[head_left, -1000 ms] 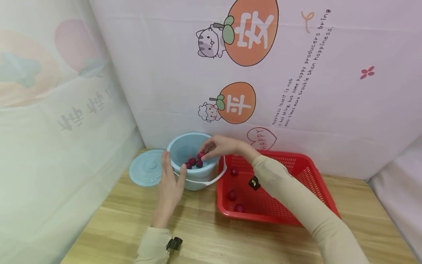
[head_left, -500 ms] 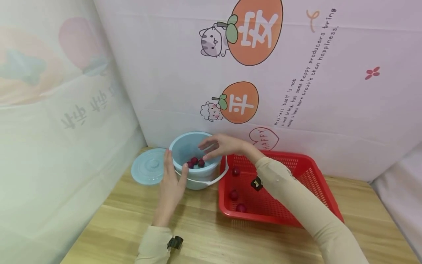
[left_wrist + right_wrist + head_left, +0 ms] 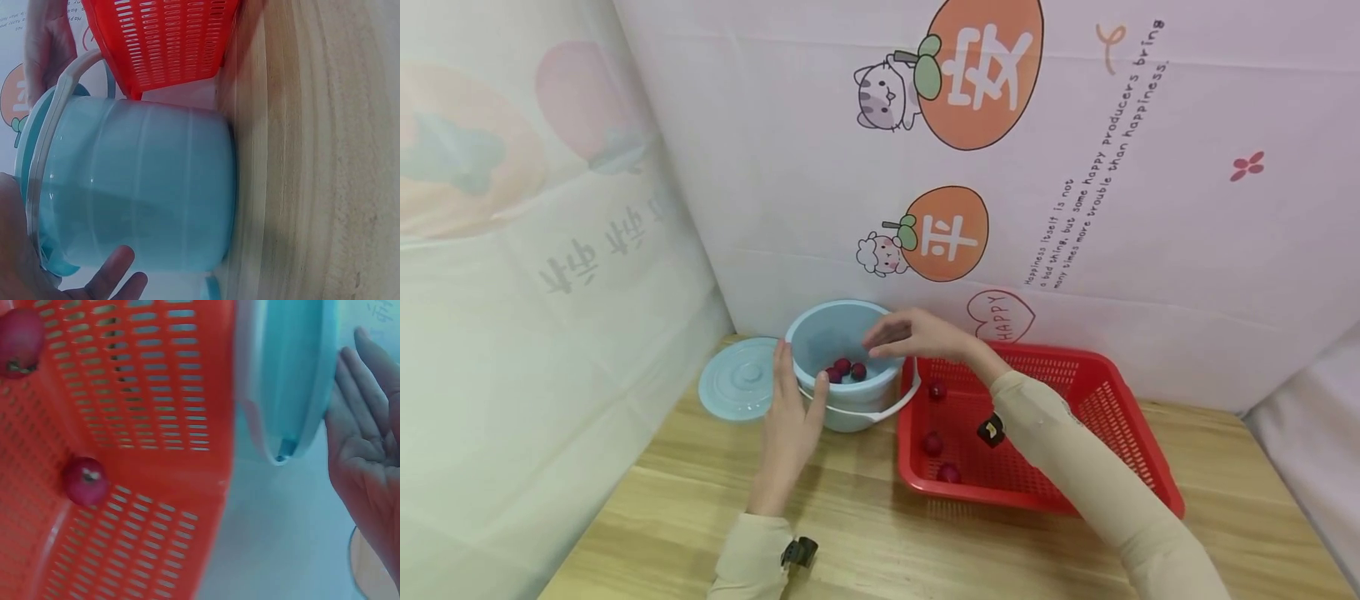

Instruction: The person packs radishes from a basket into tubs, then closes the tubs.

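Bucket (image 3: pixel 880 390): one, pale blue, upright on the table (image 3: pixel 880 533), standing left of the basket and close by it. White handle (image 3: pixel 882 415), lowered along the front, below the rim.

Fruits (image 3: pixel 842 367): three in view, dark red, round, grouped at the bottom of the bucket, toward its front.

My left hand (image 3: pixel 789 429): at the bucket's left side, fingers straight and pointing up along the wall, thumb spread wide toward the front rim.

My right hand (image 3: pixel 922 335): over the bucket's right rim, bare-palmed, fingers extended and loosely parted, tips pointing inward above the opening. Whether it touches the rim, I cannot tell.

Basket (image 3: pixel 992 496): one, red, slotted walls, on the table, under my right forearm. Contents in view: three more red fruits (image 3: pixel 932 443), spaced along its left side; the right wrist view shows a stem end on two.

Lid (image 3: pixel 743 379): one, pale blue, round, left of the bucket, partly behind my left fingers.

Sleeves (image 3: pixel 751 554): two, beige, a black device (image 3: pixel 800 551) at each wrist.

Backdrop (image 3: pixel 790 208): white cloth, printed with orange fruit, small animals and lettering.
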The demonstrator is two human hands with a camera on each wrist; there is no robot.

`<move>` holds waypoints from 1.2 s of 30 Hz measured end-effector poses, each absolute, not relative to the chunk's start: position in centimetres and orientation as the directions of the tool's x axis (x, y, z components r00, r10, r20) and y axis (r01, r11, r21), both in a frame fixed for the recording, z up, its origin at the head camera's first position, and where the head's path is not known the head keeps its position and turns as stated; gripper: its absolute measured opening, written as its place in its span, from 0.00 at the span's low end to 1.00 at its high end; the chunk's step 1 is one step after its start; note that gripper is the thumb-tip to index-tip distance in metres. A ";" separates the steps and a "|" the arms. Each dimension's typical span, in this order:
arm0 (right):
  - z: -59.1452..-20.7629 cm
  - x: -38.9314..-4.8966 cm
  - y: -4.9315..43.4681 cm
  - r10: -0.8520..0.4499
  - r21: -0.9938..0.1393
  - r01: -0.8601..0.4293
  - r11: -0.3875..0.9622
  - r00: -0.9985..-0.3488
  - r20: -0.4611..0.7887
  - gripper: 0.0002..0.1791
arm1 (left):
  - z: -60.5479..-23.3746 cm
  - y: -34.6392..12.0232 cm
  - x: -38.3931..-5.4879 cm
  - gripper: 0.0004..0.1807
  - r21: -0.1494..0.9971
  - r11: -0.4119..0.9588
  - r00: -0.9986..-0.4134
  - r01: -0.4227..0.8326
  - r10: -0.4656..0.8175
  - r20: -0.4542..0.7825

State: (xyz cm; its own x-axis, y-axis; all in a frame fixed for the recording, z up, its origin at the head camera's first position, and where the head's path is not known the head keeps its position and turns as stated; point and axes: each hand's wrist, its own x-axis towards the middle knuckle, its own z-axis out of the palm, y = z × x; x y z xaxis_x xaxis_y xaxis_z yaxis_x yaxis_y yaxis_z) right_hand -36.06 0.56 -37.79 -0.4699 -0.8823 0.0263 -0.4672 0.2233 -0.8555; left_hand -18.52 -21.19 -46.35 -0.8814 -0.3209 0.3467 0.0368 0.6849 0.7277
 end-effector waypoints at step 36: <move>-42.3 -36.0 9.3 -0.701 -0.941 -0.268 0.207 -0.711 0.049 0.15 | -46.7 -21.1 -18.8 0.44 0.725 0.687 -0.866 0.050 -0.332 0.374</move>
